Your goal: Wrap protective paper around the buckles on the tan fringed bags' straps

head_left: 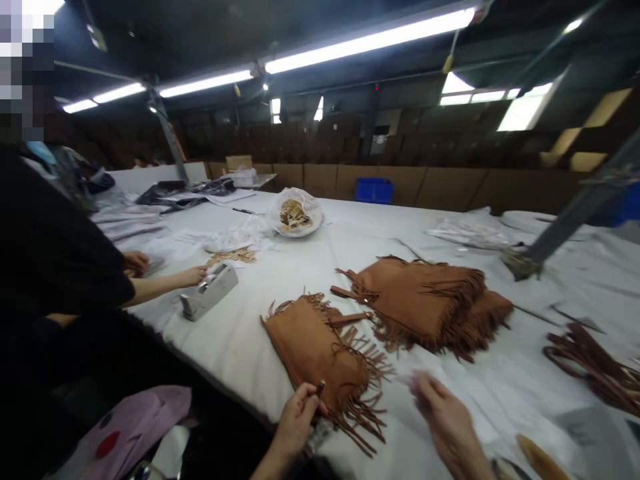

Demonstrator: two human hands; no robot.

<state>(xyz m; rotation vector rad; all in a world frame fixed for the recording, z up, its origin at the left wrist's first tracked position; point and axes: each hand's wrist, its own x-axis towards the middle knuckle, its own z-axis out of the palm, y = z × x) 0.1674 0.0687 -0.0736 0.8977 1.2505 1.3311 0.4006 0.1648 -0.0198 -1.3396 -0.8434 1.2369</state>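
My left hand (299,415) is closed around the end of a narrow brown leather strap (320,388), at the near edge of a fringed brown leather bag (315,343). That bag lies flat, its fringe spread toward the right. Over the white table, right of the fringe, my right hand (443,410) is blurred, its fingers curled together. Whatever it may pinch is too smeared to name; pale, thin sheeting lies beside the fingertips. Farther back, a pile of similar fringed leather bags (425,300) rests on the table.
A co-worker's hand (194,275) touches a grey tape dispenser (213,293) at left. Behind it stands a plastic bag of pale strips (296,215). Dark brown straps (595,367) lie at right, near a slanted metal post (570,207). A blue bin (374,191) stands beyond the table.
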